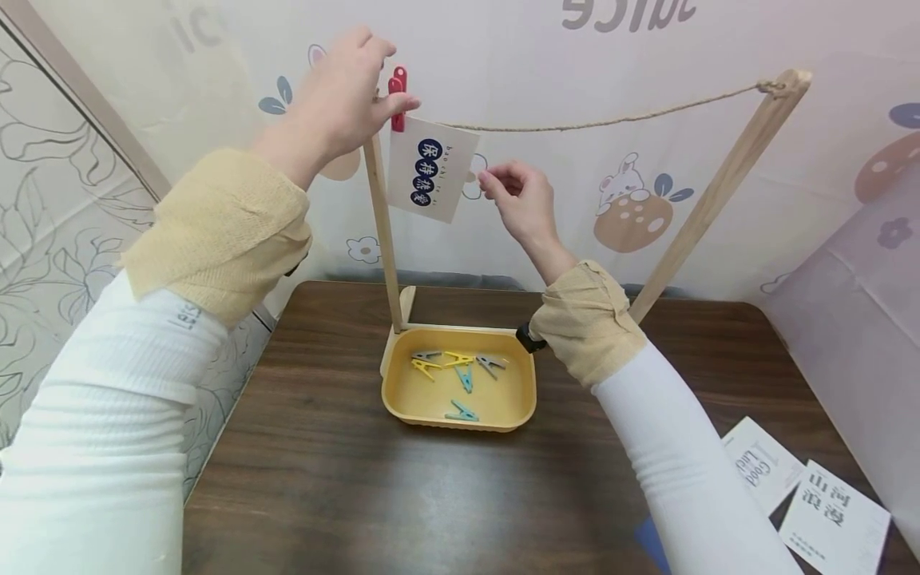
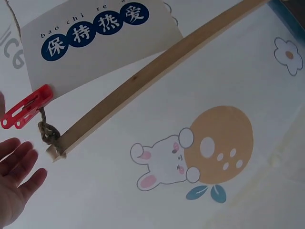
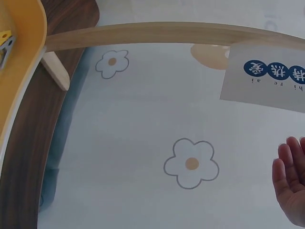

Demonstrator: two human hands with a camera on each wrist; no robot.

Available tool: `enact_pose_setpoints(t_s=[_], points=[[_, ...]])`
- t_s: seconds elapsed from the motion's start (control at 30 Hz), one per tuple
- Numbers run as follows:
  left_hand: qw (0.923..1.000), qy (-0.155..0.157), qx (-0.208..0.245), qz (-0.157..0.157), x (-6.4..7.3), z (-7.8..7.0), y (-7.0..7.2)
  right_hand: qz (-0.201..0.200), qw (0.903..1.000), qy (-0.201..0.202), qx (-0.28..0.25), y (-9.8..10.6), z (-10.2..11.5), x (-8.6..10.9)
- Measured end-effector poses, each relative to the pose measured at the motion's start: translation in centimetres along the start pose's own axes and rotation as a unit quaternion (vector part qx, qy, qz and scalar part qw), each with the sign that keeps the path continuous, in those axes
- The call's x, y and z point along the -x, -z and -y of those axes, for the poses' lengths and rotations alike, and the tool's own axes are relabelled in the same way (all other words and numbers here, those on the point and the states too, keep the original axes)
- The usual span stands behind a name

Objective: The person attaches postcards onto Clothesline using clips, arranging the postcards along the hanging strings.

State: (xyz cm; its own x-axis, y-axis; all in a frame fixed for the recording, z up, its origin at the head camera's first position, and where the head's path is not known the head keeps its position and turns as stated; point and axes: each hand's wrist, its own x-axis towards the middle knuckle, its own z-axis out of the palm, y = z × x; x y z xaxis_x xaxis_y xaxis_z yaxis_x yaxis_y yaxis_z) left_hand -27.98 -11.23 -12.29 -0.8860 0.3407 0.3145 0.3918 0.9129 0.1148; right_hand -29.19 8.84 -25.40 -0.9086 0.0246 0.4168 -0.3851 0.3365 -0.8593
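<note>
A white card [image 1: 440, 200] with blue circled characters hangs from a rope [image 1: 611, 123], held at its top left corner by a red clothespin [image 1: 398, 86]. Around the clothespin is my left hand [image 1: 338, 100], thumb in front of it in the head view. In the left wrist view, the visible fingers of that hand [image 2: 16, 183] are spread, apart from the clothespin [image 2: 35, 102]. My right hand [image 1: 523, 200] hovers just right of the card with loosely bent fingers. The right wrist view shows a gap between this hand [image 3: 293, 183] and the card [image 3: 262, 90].
On the dark wooden table [image 1: 309, 447], a yellow tray [image 1: 460, 421] contains several grey, yellow and teal clothespins. Wooden posts [image 1: 719, 192] carry the rope. White printed cards [image 1: 834, 519] and a blue item [image 1: 651, 545] lie at the right. A patterned curtain hangs behind.
</note>
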Motion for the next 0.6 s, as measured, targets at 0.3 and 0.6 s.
enact_pose_setpoints(t_s=[0.3, 0.6], points=[[0.9848, -0.017, 0.047, -0.166, 1.4, 0.4, -1.0, -0.001, 0.9997, 0.016, 0.017, 1.4, -1.9, 1.9], [0.9512, -0.096, 0.064, -0.286, 2.9, 1.2, -2.6, 0.002, 0.9997, 0.018, 0.016, 2.3, -3.9, 3.5]])
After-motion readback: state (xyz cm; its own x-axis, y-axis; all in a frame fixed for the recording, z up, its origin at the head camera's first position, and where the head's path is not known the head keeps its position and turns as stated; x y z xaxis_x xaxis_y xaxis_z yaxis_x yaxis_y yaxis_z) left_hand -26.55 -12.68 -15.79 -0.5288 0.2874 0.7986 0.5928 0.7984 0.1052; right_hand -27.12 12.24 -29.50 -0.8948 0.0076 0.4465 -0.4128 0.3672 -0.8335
